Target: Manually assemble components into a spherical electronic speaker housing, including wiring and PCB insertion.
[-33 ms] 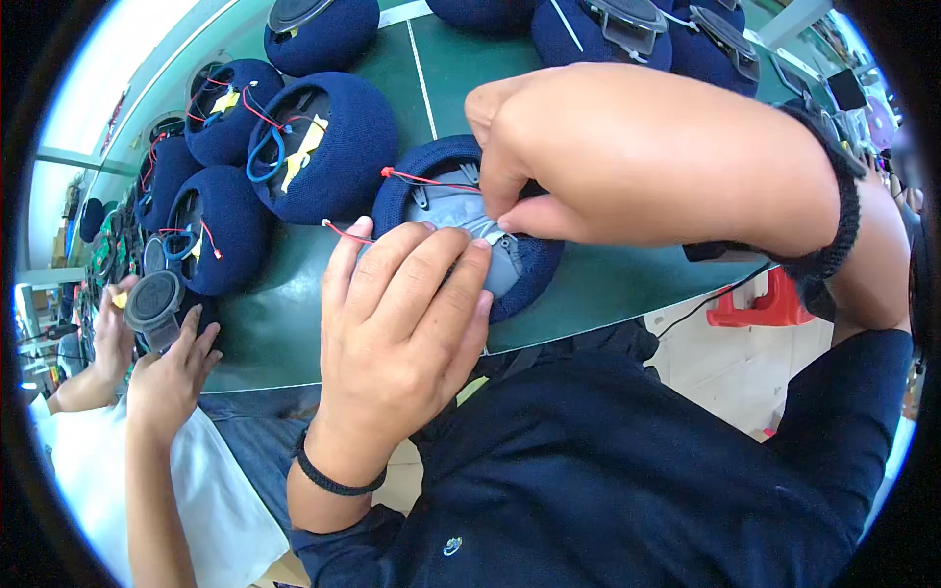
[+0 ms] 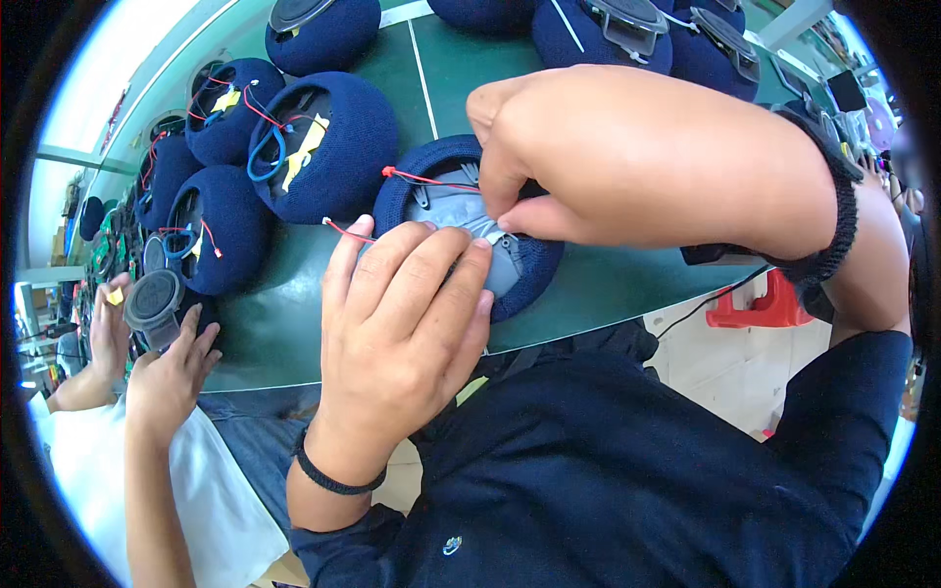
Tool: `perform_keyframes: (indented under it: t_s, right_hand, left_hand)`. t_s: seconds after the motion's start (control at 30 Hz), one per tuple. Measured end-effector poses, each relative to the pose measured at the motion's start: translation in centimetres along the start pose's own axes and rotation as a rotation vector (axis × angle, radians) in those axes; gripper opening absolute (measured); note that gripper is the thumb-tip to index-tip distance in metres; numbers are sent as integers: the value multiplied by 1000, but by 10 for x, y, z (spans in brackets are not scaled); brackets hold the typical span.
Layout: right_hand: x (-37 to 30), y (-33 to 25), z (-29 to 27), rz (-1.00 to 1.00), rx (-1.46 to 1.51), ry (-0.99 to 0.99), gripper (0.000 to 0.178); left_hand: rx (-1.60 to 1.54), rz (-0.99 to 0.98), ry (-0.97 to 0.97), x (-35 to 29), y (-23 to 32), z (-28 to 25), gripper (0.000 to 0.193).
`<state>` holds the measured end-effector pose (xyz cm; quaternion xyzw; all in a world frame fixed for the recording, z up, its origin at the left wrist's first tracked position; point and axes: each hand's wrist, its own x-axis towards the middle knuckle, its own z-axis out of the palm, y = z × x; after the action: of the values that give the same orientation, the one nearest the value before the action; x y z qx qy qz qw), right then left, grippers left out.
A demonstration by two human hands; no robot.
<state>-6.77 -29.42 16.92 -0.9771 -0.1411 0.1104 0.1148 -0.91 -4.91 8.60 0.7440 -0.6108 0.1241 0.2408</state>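
A round navy knit-covered housing (image 2: 547,269) lies at the table's near edge, its grey plastic inner side facing up. My left hand (image 2: 402,318) rests over its near left part, fingers stretched out and pressing on the grey plastic. From the right reaches my right hand (image 2: 578,162), thumb and forefinger pinched together inside the opening. At those fingertips a small white piece (image 2: 495,237) shows, partly covered. A red-and-black lead (image 2: 421,177) with a red end crosses the rim. Another short red wire (image 2: 345,232) sticks out beside my left fingers.
Several navy knit housings (image 2: 358,147) with wires and yellow tape stand at left; more, with black round parts (image 2: 627,15), line the far side. Beside me a co-worker's hands (image 2: 162,392) handle a black round part (image 2: 154,299). A red stool (image 2: 760,304) stands below right.
The co-worker's far hand, with a yellow piece at its fingers, has shifted slightly left. My own hands stay in practically the same place.
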Motion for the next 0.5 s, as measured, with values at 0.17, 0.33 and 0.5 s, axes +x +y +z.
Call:
perform_keyframes:
  t_s: [0.17, 0.33, 0.5]
  right_hand:
    - [4, 0, 4, -64, 67, 186, 14]
    - [9, -9, -10, 214, 167, -44, 13]
    - [13, -20, -11, 63, 53, 157, 14]
  left_hand:
    - [42, 4, 3, 0, 3, 1, 37]
    - [64, 4, 8, -1, 6, 2, 38]
    - [33, 25, -15, -3, 1, 2, 41]
